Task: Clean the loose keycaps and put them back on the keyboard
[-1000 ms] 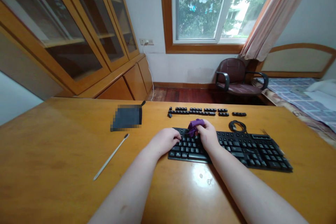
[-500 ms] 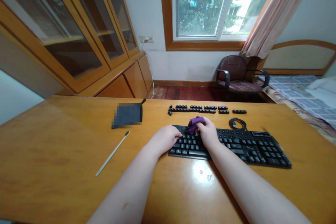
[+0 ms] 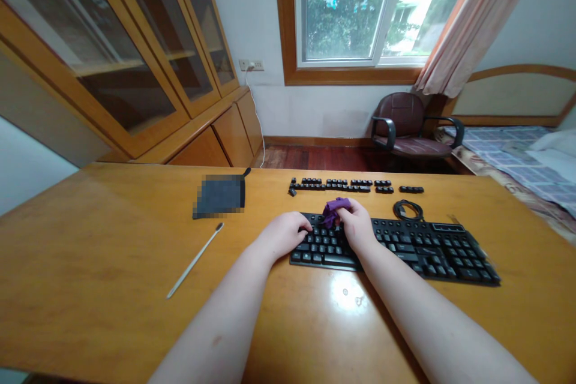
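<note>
A black keyboard [image 3: 405, 251] lies on the wooden desk, with keycaps gone from its upper rows. My left hand [image 3: 288, 233] is closed on the keyboard's left end, thumb and fingertips at its edge. Bunched in my right hand [image 3: 359, 225] is a purple cloth [image 3: 333, 211], pressed on the upper left part of the keyboard. My right hand hides the keys beneath it. Loose black keycaps [image 3: 337, 185] stand in rows beyond the keyboard. The keyboard's cable [image 3: 408, 210] is coiled behind its right half.
On the desk [image 3: 99, 264] to the left lie a long pale brush [image 3: 194, 261] with a dark tip and a dark pouch [image 3: 220, 195], partly blurred. Past the far edge stand a chair [image 3: 405, 126], a bed [image 3: 513, 144] and a glass-fronted cabinet [image 3: 180, 120].
Both hands stay in nearly the same place, and the purple cloth is barely moved. The whole view has shifted very slightly.
</note>
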{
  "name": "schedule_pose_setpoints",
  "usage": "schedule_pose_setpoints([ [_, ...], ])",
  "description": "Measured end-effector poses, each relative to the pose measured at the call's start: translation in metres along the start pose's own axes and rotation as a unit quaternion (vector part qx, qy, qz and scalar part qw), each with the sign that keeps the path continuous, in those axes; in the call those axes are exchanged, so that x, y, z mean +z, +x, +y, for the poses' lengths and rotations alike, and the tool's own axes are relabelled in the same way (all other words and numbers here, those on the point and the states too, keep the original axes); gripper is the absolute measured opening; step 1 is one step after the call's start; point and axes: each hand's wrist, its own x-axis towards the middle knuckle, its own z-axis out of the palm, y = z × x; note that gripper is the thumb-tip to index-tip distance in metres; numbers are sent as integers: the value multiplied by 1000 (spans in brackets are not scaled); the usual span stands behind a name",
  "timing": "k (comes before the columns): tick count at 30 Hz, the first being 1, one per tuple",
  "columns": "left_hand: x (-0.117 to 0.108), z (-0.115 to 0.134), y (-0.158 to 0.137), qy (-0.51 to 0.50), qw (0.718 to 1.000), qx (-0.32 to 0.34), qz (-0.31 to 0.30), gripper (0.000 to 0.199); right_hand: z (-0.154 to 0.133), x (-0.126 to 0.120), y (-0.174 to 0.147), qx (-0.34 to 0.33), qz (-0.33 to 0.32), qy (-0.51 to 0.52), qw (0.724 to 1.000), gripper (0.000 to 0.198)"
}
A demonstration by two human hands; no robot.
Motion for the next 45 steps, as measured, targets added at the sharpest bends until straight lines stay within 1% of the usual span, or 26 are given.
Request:
schedule_pose_setpoints([
  [8, 2, -1, 0, 31, 999, 35, -19, 23, -1, 0, -1, -3, -2, 3, 1000, 19],
  [14, 2, 2, 0, 24, 1000, 4, -10, 17, -4, 0, -1, -1, 1, 4, 1000, 17],
  [17, 1, 3, -1, 15, 1000, -3, -6, 19, -3, 0, -1, 1, 1, 7, 1000, 16],
  [21, 0, 1, 0, 17, 1000, 5, 4, 25, -3, 0, -2, 0, -3, 7, 1000, 16],
  [30, 2, -8, 4, 35, 999, 19, -5, 26, 4, -1, 1, 0, -7, 10, 1000, 16],
  [37, 3, -7, 4, 21, 1000, 17, -5, 25, 3, -1, 0, 2, -11, 10, 1000, 16],
  [45, 2, -1, 4, 44, 999, 31, -7, 22, 1, 0, 0, 5, -6, 4, 1000, 18],
])
